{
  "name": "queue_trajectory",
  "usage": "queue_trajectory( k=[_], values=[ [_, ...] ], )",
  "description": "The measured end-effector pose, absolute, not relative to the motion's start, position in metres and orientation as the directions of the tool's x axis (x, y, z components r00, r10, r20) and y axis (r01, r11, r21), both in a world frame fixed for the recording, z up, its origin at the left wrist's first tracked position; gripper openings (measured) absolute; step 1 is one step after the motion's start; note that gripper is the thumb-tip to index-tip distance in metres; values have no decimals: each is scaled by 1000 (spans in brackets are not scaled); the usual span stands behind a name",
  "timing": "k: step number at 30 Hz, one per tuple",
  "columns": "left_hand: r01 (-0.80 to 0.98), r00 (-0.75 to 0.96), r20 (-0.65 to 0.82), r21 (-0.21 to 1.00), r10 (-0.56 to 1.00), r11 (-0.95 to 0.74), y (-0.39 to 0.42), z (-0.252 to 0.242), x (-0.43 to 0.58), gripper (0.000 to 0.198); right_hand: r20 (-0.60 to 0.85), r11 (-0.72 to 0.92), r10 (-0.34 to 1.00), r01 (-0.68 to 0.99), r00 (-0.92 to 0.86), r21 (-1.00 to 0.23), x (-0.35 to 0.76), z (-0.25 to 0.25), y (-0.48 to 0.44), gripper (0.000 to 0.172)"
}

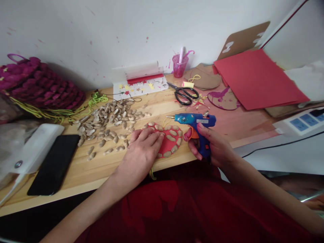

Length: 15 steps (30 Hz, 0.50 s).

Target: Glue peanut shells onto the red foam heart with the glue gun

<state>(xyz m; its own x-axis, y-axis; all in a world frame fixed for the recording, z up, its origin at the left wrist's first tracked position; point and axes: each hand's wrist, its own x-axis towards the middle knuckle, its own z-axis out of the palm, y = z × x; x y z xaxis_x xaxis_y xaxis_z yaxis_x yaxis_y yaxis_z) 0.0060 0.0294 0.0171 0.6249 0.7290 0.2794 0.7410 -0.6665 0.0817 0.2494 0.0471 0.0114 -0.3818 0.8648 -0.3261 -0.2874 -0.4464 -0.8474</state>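
My right hand [206, 143] grips a blue hot glue gun [194, 119] with an orange trigger. Its metal nozzle points left, above a rounded red piece [165, 145] edged with peanut shells. A peanut shell [171, 138] also lies inside that edging, and yellow string shows at the piece's top and below it. Over the left part of the red piece lies my left hand [146, 141], fingers bent and held together, fingertips pressed down on it. What sits under those fingertips is hidden. Loose peanut shells [113, 114] are heaped left of my hand.
Black scissors [186, 94], a pink-stained cup [180, 65] and star stickers [138, 87] are at the back. Red sheets [260, 79] and a power strip [301, 123] lie right. A phone [54, 165], a white device [37, 148] and a purple woven-looking object [45, 84] are left.
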Motion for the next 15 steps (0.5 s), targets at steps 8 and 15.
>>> queue_trajectory(
  k=[8,15],
  values=[
    [741,623,291,80,726,-667,29,16,6,32,-329,-449,865,-292,-378,-845,248,11,47,44],
    [736,624,308,75,718,-672,29,15,6,31,-327,-442,870,-290,-368,-849,247,12,47,43]
  ],
)
